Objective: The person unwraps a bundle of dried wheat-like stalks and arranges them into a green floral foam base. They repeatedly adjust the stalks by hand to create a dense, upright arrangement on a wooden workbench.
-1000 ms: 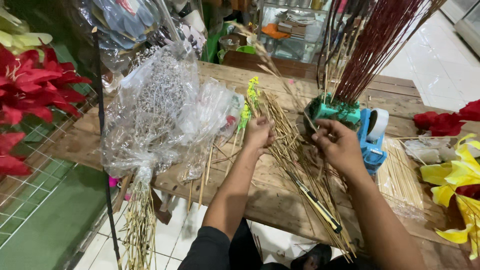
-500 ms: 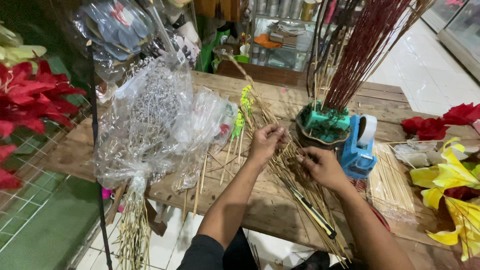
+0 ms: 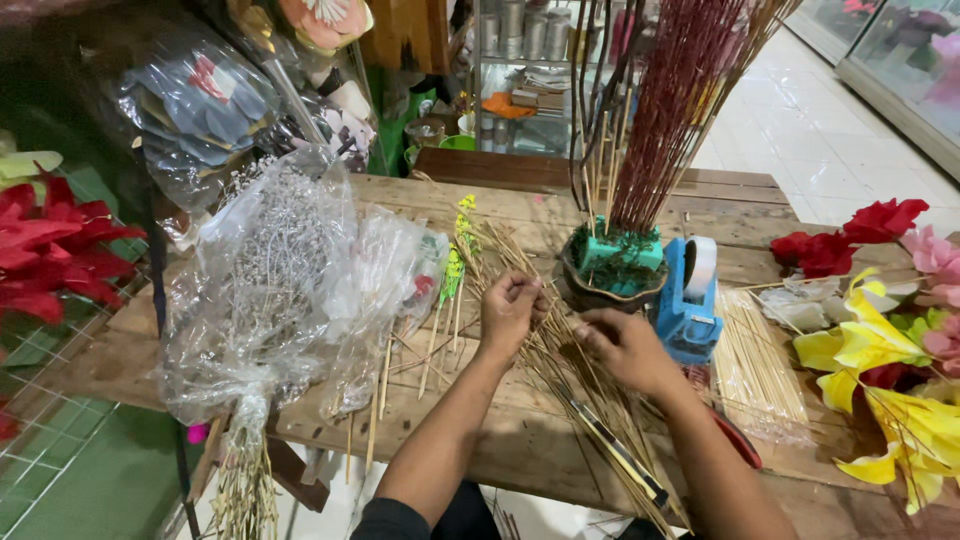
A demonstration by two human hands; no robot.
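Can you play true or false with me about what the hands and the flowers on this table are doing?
1. The left hand is closed around thin dried stems. True.
2. The right hand is holding the blue tape dispenser. False: it rests on the dried stems, beside the dispenser.
3. Red twigs stand upright in the pot. True.
4. The yellow flowers lie on the left of the table. False: they lie at the right edge.
5. A clear plastic bag of pale dried sprigs lies left of the hands. True.
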